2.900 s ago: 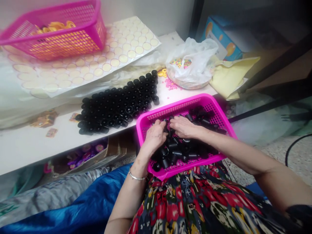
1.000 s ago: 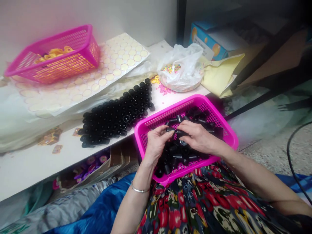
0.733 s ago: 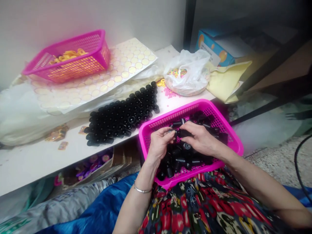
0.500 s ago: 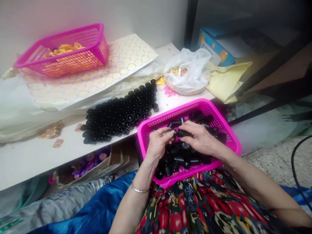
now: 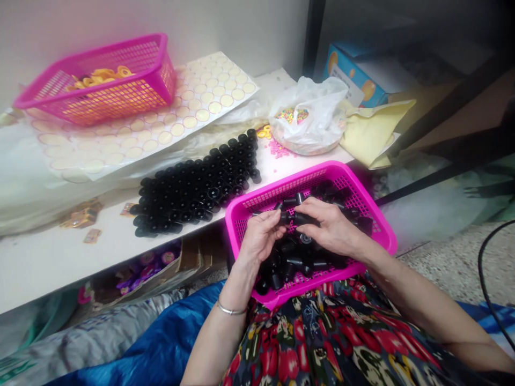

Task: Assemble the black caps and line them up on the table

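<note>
The left grip point(image 5: 261, 237) pinched a small black plastic cylinder point(image 5: 284, 217) at the frame's centre; the right grip point(image 5: 333, 228) pinched a dark plastic piece point(image 5: 304, 219) (partly hidden) just beside it; below lay a pink rectangular mesh basket point(image 5: 289, 295) of black plastic parts point(image 5: 295, 262).

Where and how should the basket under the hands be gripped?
Probably grip the basket by its rim at the short ends: left hand from the left, right hand from the right, fingers outside. It is longer than wide, so this would support both ends; black pieces crowd the inside, and patterned clothing lies close along its near long side.
</note>
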`<action>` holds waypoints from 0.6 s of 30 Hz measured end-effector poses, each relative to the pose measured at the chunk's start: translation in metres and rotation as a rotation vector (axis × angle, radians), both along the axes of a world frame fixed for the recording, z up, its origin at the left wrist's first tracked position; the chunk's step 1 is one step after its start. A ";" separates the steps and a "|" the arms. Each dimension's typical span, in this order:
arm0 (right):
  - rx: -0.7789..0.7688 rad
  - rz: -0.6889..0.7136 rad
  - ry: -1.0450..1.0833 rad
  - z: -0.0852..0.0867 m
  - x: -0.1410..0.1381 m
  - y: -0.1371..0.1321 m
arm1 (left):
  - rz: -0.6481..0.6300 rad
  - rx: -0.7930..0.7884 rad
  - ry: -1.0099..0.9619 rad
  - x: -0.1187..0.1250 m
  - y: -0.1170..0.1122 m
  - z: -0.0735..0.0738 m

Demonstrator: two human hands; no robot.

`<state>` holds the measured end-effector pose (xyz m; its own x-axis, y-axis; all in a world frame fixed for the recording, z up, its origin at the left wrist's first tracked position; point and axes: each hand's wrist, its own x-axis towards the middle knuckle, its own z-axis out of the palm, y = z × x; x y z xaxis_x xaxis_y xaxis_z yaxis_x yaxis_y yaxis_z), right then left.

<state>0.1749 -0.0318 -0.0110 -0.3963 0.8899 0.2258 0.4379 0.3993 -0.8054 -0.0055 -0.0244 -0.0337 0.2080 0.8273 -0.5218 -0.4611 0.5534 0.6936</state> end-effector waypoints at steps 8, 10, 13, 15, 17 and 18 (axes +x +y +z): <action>-0.015 0.048 -0.099 -0.004 -0.012 -0.001 | -0.097 0.296 0.341 0.011 -0.009 -0.002; -0.019 0.053 -0.105 -0.008 -0.016 -0.002 | -0.165 0.437 0.521 0.013 -0.013 0.001; 0.028 0.062 -0.116 -0.013 -0.018 -0.001 | -0.295 0.629 0.758 0.013 -0.020 0.006; 0.092 0.003 -0.122 -0.015 -0.017 0.004 | -0.320 0.681 0.811 0.010 -0.022 0.006; 0.144 -0.125 -0.100 -0.016 -0.017 0.017 | -0.259 0.682 0.816 0.005 -0.022 0.004; 0.156 -0.196 -0.074 -0.016 -0.018 0.026 | -0.218 0.677 0.825 0.003 -0.021 0.002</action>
<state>0.1564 -0.0060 -0.0270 -0.2402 0.9080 0.3432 0.5750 0.4179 -0.7034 -0.0027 -0.0452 -0.0318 0.1797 0.9836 -0.0179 0.3482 -0.0466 0.9363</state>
